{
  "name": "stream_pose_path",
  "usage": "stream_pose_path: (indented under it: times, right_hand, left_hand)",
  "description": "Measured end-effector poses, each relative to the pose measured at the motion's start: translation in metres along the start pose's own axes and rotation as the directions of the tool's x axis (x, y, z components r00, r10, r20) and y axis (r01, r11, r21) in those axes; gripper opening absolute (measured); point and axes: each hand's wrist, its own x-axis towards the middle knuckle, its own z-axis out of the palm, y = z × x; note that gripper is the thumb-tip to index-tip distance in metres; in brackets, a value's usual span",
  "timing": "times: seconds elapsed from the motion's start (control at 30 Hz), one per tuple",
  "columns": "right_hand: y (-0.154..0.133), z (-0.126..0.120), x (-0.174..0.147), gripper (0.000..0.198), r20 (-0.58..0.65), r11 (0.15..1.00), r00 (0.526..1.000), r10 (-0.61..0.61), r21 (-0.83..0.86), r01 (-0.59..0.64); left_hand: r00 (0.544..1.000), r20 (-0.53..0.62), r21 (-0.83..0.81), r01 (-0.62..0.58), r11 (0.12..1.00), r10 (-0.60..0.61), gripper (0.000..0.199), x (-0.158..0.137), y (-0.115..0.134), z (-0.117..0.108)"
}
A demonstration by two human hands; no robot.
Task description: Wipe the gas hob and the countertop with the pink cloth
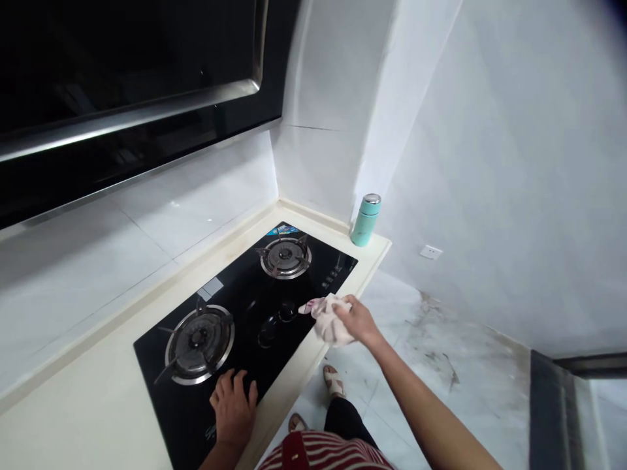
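My right hand (359, 319) is closed around a crumpled pale cloth (332, 322) at the front edge of the black glass gas stove (247, 297). One end of the cloth reaches over the glass toward the two round control knobs (287, 311). At the stove's near left part, my left hand (234, 406) rests with its fingers spread, holding nothing. Just beyond its fingertips is the left burner (198, 341) with its metal pan supports. The right burner (285, 256) sits farther off, near the corner.
A teal thermos bottle (366, 220) stands upright on the cream countertop (68, 418) at the right end. Above the stove hangs a black range hood (122, 78). A wall socket (431, 252) is low on the right wall. My sandaled feet are on the marbled floor (406, 365).
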Motion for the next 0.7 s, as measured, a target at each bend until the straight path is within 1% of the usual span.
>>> stream_pose_path:
  times: [0.03,0.07,0.1,0.13,0.17,0.2,0.23,0.27,0.3,0.33,0.37,0.4,0.43,0.5,0.57,0.63,0.7]
  right_hand:
    - [-0.007,-0.009,0.01,0.034,-0.051,0.991,0.997,0.064,0.124,-0.057]
    - [-0.017,-0.016,0.02,0.038,-0.089,0.971,0.991,0.098,0.226,-0.075]
    - [-0.028,-0.019,0.03,0.041,-0.117,0.957,0.989,0.09,0.284,-0.053]
    - [-0.04,-0.019,0.04,0.044,-0.137,0.952,0.989,0.049,0.307,-0.005]
    - [-0.053,-0.015,0.05,0.046,-0.144,0.953,0.989,-0.017,0.297,0.06]
    - [-0.064,-0.008,0.059,0.048,-0.128,0.959,0.986,-0.103,0.249,0.133]
    - [-0.074,0.002,0.067,0.049,-0.074,0.965,0.977,-0.201,0.154,0.211]
    - [-0.083,0.013,0.074,0.048,0.017,0.957,0.957,-0.288,0.034,0.288]
    - [-0.089,0.026,0.081,0.046,0.131,0.929,0.928,-0.348,-0.087,0.36]
    - [-0.093,0.039,0.086,0.043,0.248,0.887,0.894,-0.373,-0.186,0.422]
    - [-0.095,0.052,0.09,0.039,0.348,0.846,0.86,-0.373,-0.253,0.469]
    - [-0.096,0.064,0.094,0.035,0.422,0.819,0.833,-0.358,-0.288,0.497]
    - [-0.096,0.074,0.097,0.031,0.469,0.806,0.814,-0.342,-0.298,0.511]
    - [-0.094,0.089,0.102,0.029,0.511,0.796,0.798,-0.32,-0.312,0.519]
    - [-0.09,0.097,0.106,0.028,0.518,0.784,0.802,-0.299,-0.345,0.515]
    - [-0.083,0.097,0.109,0.027,0.499,0.774,0.818,-0.287,-0.383,0.505]
    - [-0.069,0.088,0.111,0.026,0.461,0.763,0.845,-0.271,-0.432,0.48]
  left_hand:
    - [1.0,0.002,-0.003,0.004,1.0,-0.004,0.03,0.0,0.0,0.001]
    - [1.0,0.003,-0.005,0.006,1.0,-0.006,0.029,-0.001,0.0,0.001]
    - [1.0,0.0,-0.006,0.007,1.0,-0.007,0.029,-0.001,0.0,0.002]
    - [1.0,-0.003,-0.007,0.007,1.0,-0.007,0.029,-0.001,-0.001,0.003]
    - [1.0,-0.006,-0.008,0.005,1.0,-0.005,0.029,-0.002,-0.001,0.003]
    - [1.0,-0.008,-0.011,0.004,1.0,-0.004,0.028,-0.002,-0.002,0.004]
    - [1.0,-0.009,-0.013,0.003,1.0,-0.003,0.028,-0.003,-0.002,0.004]
    - [1.0,-0.008,-0.015,0.003,1.0,-0.003,0.028,-0.003,-0.002,0.004]
    - [1.0,-0.007,-0.014,0.005,1.0,-0.005,0.028,-0.003,-0.002,0.004]
    - [1.0,-0.004,-0.013,0.008,1.0,-0.008,0.028,-0.004,-0.003,0.004]
    - [1.0,-0.003,-0.012,0.009,1.0,-0.009,0.028,-0.004,-0.003,0.003]
    - [1.0,-0.002,-0.011,0.009,1.0,-0.009,0.028,-0.004,-0.003,0.003]
    - [1.0,-0.004,-0.012,0.007,1.0,-0.007,0.028,-0.004,-0.003,0.003]
    - [1.0,-0.013,-0.018,0.0,1.0,-0.001,0.027,-0.004,-0.002,0.002]
    - [1.0,-0.021,-0.027,-0.006,1.0,0.005,0.026,-0.004,-0.002,0.001]
    - [1.0,-0.017,-0.035,-0.007,0.999,0.007,0.026,-0.004,-0.001,-0.001]
    - [1.0,-0.011,-0.036,-0.003,0.999,0.003,0.026,-0.004,-0.001,-0.001]
